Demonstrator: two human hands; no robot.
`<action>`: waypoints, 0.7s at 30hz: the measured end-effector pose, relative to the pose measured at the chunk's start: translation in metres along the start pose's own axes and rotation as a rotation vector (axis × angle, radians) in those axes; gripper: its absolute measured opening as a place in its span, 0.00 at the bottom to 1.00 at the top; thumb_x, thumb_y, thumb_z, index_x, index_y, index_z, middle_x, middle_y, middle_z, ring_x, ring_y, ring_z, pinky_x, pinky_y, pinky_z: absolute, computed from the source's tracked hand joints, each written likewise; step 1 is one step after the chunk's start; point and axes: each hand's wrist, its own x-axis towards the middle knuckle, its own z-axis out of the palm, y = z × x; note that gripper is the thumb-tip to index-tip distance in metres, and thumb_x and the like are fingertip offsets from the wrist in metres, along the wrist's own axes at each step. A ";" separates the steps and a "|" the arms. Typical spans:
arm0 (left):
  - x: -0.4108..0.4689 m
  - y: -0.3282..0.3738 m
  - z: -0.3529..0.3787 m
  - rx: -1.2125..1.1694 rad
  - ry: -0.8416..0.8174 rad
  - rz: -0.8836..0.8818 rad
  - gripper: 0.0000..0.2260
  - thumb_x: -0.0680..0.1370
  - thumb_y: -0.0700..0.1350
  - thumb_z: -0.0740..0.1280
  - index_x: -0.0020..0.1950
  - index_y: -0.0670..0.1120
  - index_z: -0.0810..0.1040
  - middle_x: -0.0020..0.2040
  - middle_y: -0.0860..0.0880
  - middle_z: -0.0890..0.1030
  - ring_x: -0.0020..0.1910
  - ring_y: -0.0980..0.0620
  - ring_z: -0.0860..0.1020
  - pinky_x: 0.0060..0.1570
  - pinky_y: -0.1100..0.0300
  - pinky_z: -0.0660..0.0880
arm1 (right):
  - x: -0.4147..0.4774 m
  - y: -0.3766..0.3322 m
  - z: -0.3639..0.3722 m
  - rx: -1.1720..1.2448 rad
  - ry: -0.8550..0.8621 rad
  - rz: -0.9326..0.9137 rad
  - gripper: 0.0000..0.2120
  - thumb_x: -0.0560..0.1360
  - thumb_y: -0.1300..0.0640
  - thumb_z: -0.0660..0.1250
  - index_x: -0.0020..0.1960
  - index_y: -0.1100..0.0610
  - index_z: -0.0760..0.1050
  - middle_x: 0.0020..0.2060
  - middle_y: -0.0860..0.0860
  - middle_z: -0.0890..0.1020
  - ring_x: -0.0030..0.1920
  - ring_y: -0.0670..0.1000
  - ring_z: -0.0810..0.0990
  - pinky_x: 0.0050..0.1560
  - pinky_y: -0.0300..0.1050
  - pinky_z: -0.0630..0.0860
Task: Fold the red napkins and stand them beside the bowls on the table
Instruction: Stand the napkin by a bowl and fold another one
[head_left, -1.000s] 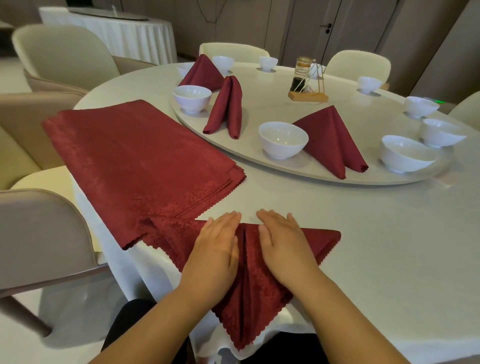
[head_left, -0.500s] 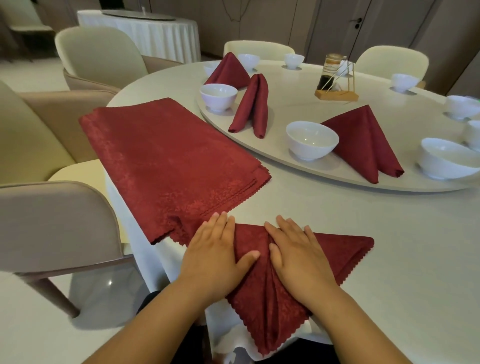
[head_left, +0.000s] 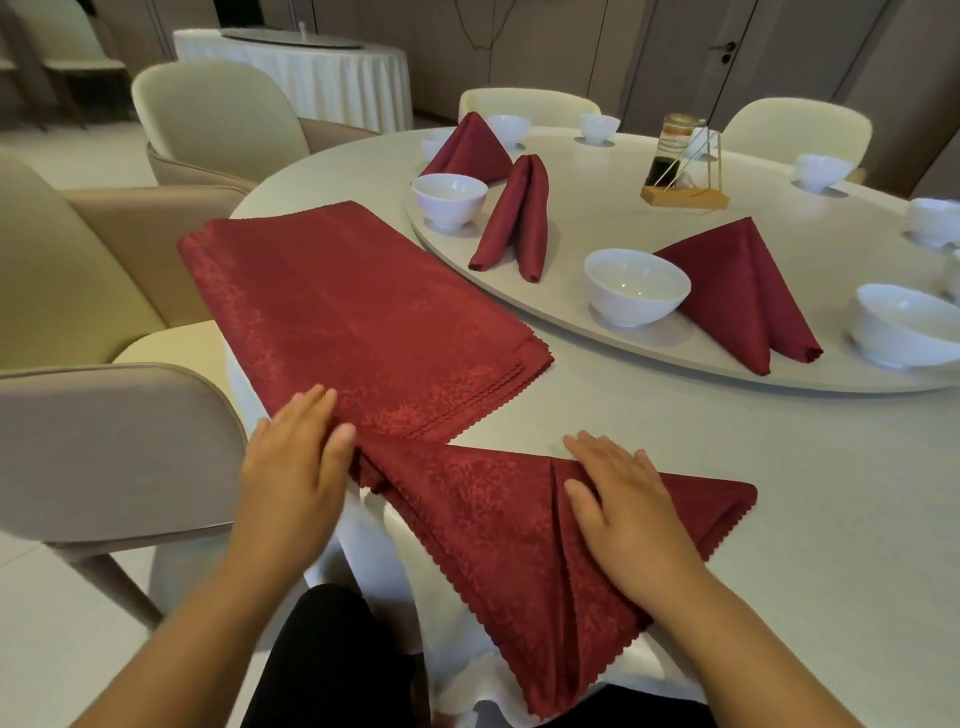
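My right hand (head_left: 628, 514) lies flat on the napkin (head_left: 483, 525) I am folding, fingers straight and spread, gripping nothing. I judge it is there to pin the right flap and hold its crease while the other side gets worked. The cloth sits at the near edge of the table (head_left: 701, 415), its long point hanging over the edge toward my lap. Its right corner pokes out beyond my right fingertips. My left hand (head_left: 296, 467) is at the napkin's left corner, just where it meets the stack of flat napkins (head_left: 353, 312). Its fingers are extended and relaxed, resting across the stack's near edge. Blur stops me telling whether the thumb has caught the corner. The cloth under my palms is a wide triangle with 1 fold line running beneath the right hand, so I judge the folding is midway. On the turntable (head_left: 597, 218), 3 folded napkins already stand. The nearest (head_left: 748, 296) stands just beside a white bowl (head_left: 636, 286).
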 end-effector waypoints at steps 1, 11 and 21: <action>0.008 0.002 -0.007 -0.086 0.028 0.018 0.29 0.75 0.57 0.52 0.63 0.38 0.74 0.63 0.41 0.75 0.65 0.44 0.70 0.64 0.56 0.61 | 0.001 0.004 -0.007 0.034 0.033 0.003 0.26 0.76 0.45 0.42 0.73 0.49 0.57 0.73 0.46 0.60 0.73 0.45 0.54 0.68 0.34 0.37; 0.065 0.061 0.022 -0.062 -0.867 0.257 0.13 0.75 0.44 0.68 0.60 0.48 0.76 0.46 0.60 0.75 0.43 0.64 0.74 0.43 0.78 0.67 | 0.020 0.028 -0.049 0.058 -0.312 0.079 0.14 0.73 0.56 0.67 0.59 0.51 0.73 0.53 0.47 0.75 0.53 0.46 0.70 0.57 0.39 0.68; 0.068 0.085 0.046 0.222 -1.119 0.249 0.08 0.72 0.44 0.71 0.46 0.48 0.73 0.36 0.57 0.68 0.33 0.61 0.67 0.32 0.69 0.64 | 0.032 0.022 -0.062 0.058 -0.485 0.053 0.11 0.72 0.58 0.68 0.36 0.48 0.68 0.36 0.43 0.72 0.39 0.45 0.71 0.37 0.34 0.67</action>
